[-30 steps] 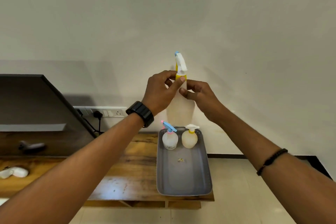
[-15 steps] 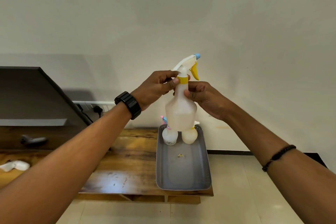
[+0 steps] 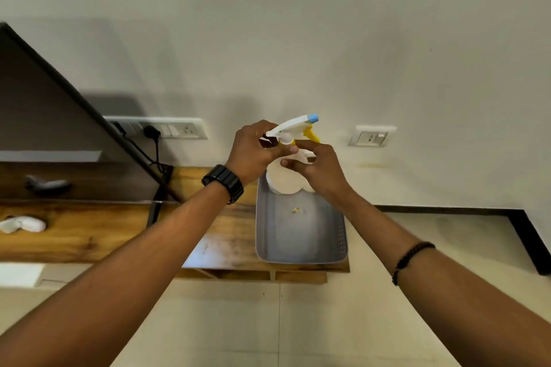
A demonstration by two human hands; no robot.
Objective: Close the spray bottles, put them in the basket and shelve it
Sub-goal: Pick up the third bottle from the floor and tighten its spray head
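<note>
I hold a translucent white spray bottle over the far end of the grey basket. Its white trigger head has a blue nozzle tip pointing right and a yellow trigger and collar. My left hand pinches the yellow collar below the head. My right hand wraps the bottle's neck and shoulder from the right. Two smaller bottles at the basket's far end are hidden behind the held bottle and my hands.
The basket stands on the right end of a wooden table, overhanging its front edge. A dark screen leans at the left, with a cable to a wall socket strip. A white object lies far left. Tiled floor lies below.
The bottle has come down from in front of the wall to just above the basket's far end. Its spray head turned so the nozzle points right. The view tilted downward.
</note>
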